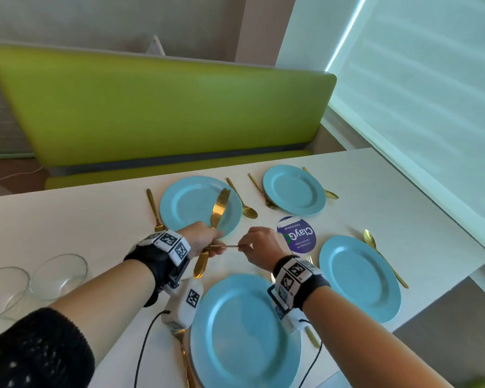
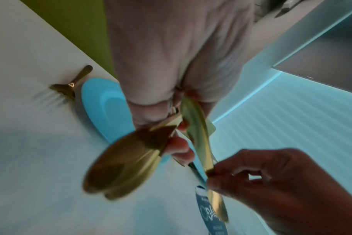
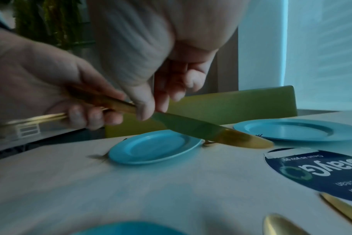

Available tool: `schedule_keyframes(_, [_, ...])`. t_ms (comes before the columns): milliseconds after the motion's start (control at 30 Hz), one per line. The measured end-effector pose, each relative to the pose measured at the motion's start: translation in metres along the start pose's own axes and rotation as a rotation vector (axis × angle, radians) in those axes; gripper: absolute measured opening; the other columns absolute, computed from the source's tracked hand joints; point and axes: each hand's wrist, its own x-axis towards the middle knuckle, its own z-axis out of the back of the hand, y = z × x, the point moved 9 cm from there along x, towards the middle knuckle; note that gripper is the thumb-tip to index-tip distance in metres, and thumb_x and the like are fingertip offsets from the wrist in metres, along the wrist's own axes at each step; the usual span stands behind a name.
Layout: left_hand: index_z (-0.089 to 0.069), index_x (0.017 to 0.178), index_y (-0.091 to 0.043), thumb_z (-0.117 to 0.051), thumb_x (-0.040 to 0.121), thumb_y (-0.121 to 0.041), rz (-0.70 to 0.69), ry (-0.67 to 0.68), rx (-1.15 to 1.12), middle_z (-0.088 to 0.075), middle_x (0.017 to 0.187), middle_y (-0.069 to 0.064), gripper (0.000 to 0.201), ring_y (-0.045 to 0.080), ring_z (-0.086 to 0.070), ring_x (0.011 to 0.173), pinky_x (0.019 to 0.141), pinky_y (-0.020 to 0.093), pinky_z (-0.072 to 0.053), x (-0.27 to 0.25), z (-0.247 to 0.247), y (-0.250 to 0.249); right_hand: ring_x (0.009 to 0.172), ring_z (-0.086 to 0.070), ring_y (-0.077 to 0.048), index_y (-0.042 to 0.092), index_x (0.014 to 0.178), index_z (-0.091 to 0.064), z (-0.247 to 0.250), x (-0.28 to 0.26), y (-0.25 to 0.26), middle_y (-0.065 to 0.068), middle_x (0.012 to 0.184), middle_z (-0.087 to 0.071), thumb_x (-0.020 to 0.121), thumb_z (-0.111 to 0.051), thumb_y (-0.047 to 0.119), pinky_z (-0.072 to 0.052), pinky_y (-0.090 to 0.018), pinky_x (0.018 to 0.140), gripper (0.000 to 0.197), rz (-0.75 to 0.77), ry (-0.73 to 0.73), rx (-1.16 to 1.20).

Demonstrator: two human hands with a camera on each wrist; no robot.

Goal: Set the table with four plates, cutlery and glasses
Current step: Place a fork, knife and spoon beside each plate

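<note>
While both hands work above the middle of the white table, four blue plates sit around them: the far-left plate at 12 o'clock from the hands, the far-right plate at 1 o'clock, the near-right plate at 4 o'clock and the near plate at 6 o'clock. The table's right edge runs just beyond the near-right plate, with a spoon lying between plate and edge. The far edge meets a green bench. A purple round sticker lies flat between the plates, just right of the right hand. Bare tabletop shows at 9 o'clock, out to two glass bowls near the left edge. A fork lies left of the far-left plate, a second spoon to its right.

The left hand is raised above the table, fingers curled round a bundle of gold cutlery; one knife sticks up over the far-left plate, and a rounded gold end points down toward 6 o'clock. The right hand faces it, thumb and forefinger pinching the thin end of one gold piece held level between the two hands, its other fingers loosely bent. In the right wrist view that piece reads as a knife, blade hanging above the table.
</note>
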Motion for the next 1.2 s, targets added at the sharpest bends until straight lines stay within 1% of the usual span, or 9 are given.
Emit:
schedule_keyframes(100, [-0.041,0.079,-0.005,-0.029,0.096,-0.007,0.035,-0.136,-0.119,-0.057,0.068,0.017,0.021,0.02,-0.05,0.046,0.044,0.023,-0.036,0.013,0.025,-0.009,0.1,-0.061,-0.023,0.023,0.102,-0.073,0.002,0.023,-0.045,-0.002,0.104,-0.069,0.089,-0.055,0.027,-0.047,-0.028,0.079,0.023,-0.204,0.131,-0.01])
schedule_keyframes(267, [-0.042,0.077,-0.006,-0.026,0.094,-0.002,0.032,-0.33,-0.216,-0.054,0.065,0.015,0.024,0.02,-0.047,0.052,0.048,0.025,-0.035,0.038,0.059,-0.016,0.093,-0.064,-0.028,0.019,0.095,-0.074,0.012,0.073,-0.113,-0.007,0.098,-0.07,0.085,-0.055,0.024,-0.055,-0.032,0.077,0.022,-0.502,0.096,0.036])
schedule_keyframes(400, [-0.044,0.074,-0.004,-0.029,0.093,0.003,0.027,-0.389,-0.274,-0.052,0.063,0.016,0.025,0.016,-0.051,0.037,0.037,0.018,-0.04,0.059,0.073,-0.015,0.08,-0.061,-0.024,0.011,0.097,-0.071,0.0,0.109,-0.141,-0.007,0.09,-0.066,0.085,-0.053,0.019,-0.055,-0.031,0.074,0.023,-0.618,0.103,0.058])
schedule_keyframes(467, [-0.043,0.073,-0.003,-0.029,0.094,0.005,0.025,-0.394,-0.305,-0.05,0.063,0.017,0.027,0.02,-0.048,0.046,0.045,0.024,-0.04,0.067,0.076,-0.015,0.083,-0.061,-0.026,0.007,0.099,-0.067,-0.011,0.124,-0.152,-0.009,0.091,-0.063,0.086,-0.053,0.015,-0.053,-0.032,0.075,0.021,-0.671,0.123,0.069])
schedule_keyframes(600, [-0.042,0.072,-0.006,-0.028,0.097,0.003,0.013,-0.389,-0.326,-0.049,0.063,0.014,0.029,0.021,-0.045,0.054,0.047,0.023,-0.039,0.079,0.083,-0.02,0.1,-0.065,-0.029,0.004,0.102,-0.064,-0.03,0.146,-0.163,-0.012,0.106,-0.067,0.087,-0.058,0.013,-0.052,-0.034,0.082,0.019,-0.719,0.149,0.095])
schedule_keyframes(733, [-0.044,0.073,-0.007,-0.033,0.098,0.001,0.005,-0.397,-0.348,-0.057,0.039,0.004,0.029,0.012,-0.054,0.034,0.037,0.018,-0.044,0.087,0.087,-0.024,0.092,-0.065,-0.03,0.003,0.1,-0.066,-0.046,0.159,-0.169,-0.012,0.099,-0.067,0.086,-0.059,0.013,-0.05,-0.031,0.073,0.018,-0.734,0.183,0.106])
schedule_keyframes(833, [-0.046,0.077,-0.007,-0.033,0.099,0.0,-0.006,-0.375,-0.336,-0.057,0.062,0.01,0.026,0.018,-0.054,0.054,0.051,0.025,-0.047,0.09,0.084,-0.03,0.076,-0.055,-0.027,0.003,0.097,-0.067,-0.055,0.165,-0.174,-0.01,0.084,-0.06,0.086,-0.056,0.013,-0.044,-0.027,0.066,0.018,-0.725,0.201,0.086])
schedule_keyframes(967, [-0.046,0.077,-0.008,-0.036,0.099,-0.001,0.006,-0.377,-0.318,-0.055,0.07,0.011,0.026,0.018,-0.052,0.06,0.055,0.024,-0.048,0.096,0.083,-0.027,0.079,-0.06,-0.029,0.008,0.075,-0.057,-0.056,0.167,-0.183,-0.014,0.098,-0.068,0.085,-0.054,0.011,-0.046,-0.029,0.067,0.01,-0.752,0.178,0.117])
schedule_keyframes(1200, [-0.045,0.077,-0.009,-0.035,0.1,-0.002,0.023,-0.394,-0.316,-0.055,0.07,0.011,0.026,0.018,-0.052,0.06,0.06,0.026,-0.046,0.1,0.079,-0.024,0.082,-0.065,-0.031,0.003,0.087,-0.066,-0.062,0.169,-0.189,-0.015,0.095,-0.07,0.084,-0.055,0.01,-0.052,-0.032,0.071,0.013,-0.762,0.15,0.16])
